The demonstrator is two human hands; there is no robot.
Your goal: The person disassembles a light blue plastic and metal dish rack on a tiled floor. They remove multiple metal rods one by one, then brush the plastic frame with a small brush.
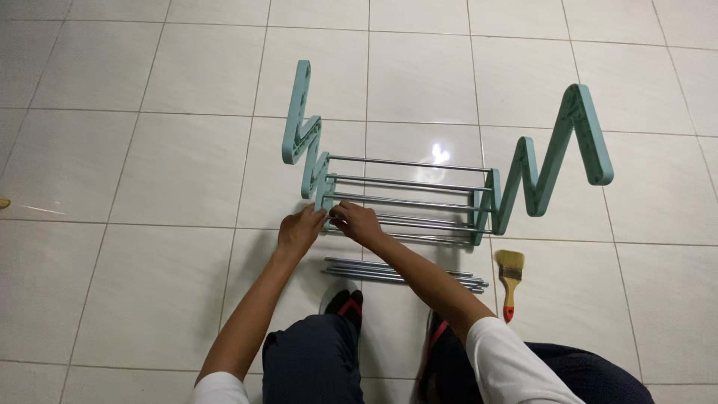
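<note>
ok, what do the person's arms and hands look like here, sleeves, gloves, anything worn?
Both hands are bare: no gloves, and no rings or watch that I can make out on the left hand or right hand. Forearms are uncovered. Short white sleeves end above the elbows. No markings are visible on them.

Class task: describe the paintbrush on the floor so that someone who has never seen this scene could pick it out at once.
Start at the rack's right zigzag panel, teal, standing on the white tiled floor. Below its near end, beside the loose metal rods, lies the paintbrush. Only it has pale bristles and a red-tipped wooden handle.
</note>
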